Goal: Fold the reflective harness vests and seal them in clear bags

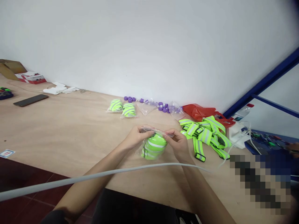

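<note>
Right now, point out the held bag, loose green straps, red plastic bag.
Held bag (pixel 154 147): head view, middle of its filled body.
Loose green straps (pixel 205 136): head view, middle of the pile.
Red plastic bag (pixel 198 112): head view, its left part.

no writing is showing legibly; a sticker (pixel 7 153) on the table (pixel 70 130) is bearing red marks, unreadably small.
</note>
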Motion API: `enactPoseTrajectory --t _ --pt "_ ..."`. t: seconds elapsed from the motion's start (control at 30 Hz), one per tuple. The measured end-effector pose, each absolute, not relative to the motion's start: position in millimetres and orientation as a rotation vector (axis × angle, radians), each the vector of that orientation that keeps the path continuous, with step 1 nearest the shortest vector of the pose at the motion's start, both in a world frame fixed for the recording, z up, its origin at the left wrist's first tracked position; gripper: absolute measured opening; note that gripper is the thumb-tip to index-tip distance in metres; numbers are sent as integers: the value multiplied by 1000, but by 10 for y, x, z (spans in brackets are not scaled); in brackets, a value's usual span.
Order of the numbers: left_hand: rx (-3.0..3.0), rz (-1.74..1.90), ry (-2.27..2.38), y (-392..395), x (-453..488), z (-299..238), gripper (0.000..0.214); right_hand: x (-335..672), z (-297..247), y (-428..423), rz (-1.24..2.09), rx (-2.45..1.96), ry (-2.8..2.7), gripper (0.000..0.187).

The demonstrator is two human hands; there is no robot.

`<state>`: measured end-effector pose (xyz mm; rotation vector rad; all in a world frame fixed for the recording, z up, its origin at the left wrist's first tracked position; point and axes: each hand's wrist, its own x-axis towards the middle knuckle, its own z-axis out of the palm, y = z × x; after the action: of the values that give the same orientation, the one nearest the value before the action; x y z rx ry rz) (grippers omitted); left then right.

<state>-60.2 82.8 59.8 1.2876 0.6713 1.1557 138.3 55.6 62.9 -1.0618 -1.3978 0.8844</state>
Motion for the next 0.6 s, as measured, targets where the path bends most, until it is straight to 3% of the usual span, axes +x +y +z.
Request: enactPoseTrajectory --t 0.6 --pt "1355 1356 784 714 -507 554 35 1369 630 514 885 -1071 -1359 31"
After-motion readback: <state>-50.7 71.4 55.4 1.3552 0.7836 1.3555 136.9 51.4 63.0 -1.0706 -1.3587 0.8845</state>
